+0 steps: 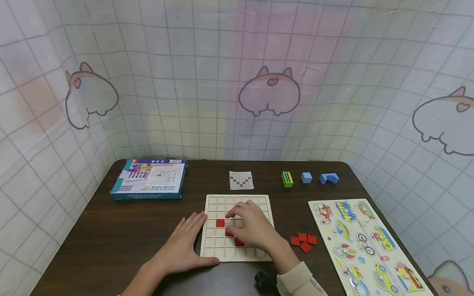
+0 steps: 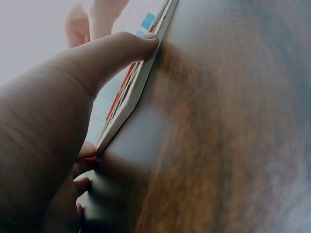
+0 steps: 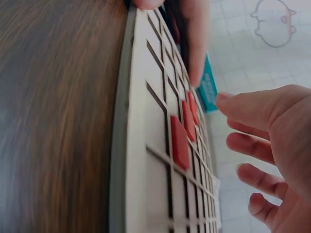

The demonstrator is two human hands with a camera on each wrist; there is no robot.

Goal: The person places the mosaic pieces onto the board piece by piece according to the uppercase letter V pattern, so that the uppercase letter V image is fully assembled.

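Note:
A pale wooden grid board [image 1: 219, 204] lies in the middle of the dark table. Three red squares [image 1: 220, 222] sit in its cells in a diagonal line, seen edge-on as red squares [image 3: 180, 141] in the right wrist view. My left hand [image 1: 182, 246] rests flat on the table at the board's left edge, its thumb [image 2: 116, 53] pressed against the board's rim [image 2: 141, 87]. My right hand [image 1: 250, 227] hovers over the board's centre with relaxed, slightly bent fingers [image 3: 252, 109]; nothing shows in its grip.
Several loose red squares [image 1: 303, 242] lie right of the board. Behind it is a pattern card [image 1: 241, 180]. A flat box [image 1: 149, 178] lies back left. A green block [image 1: 287, 179], blue cube [image 1: 306, 177] and blue arch [image 1: 328, 178] stand back right. A vehicle puzzle [image 1: 368, 248] fills the right side.

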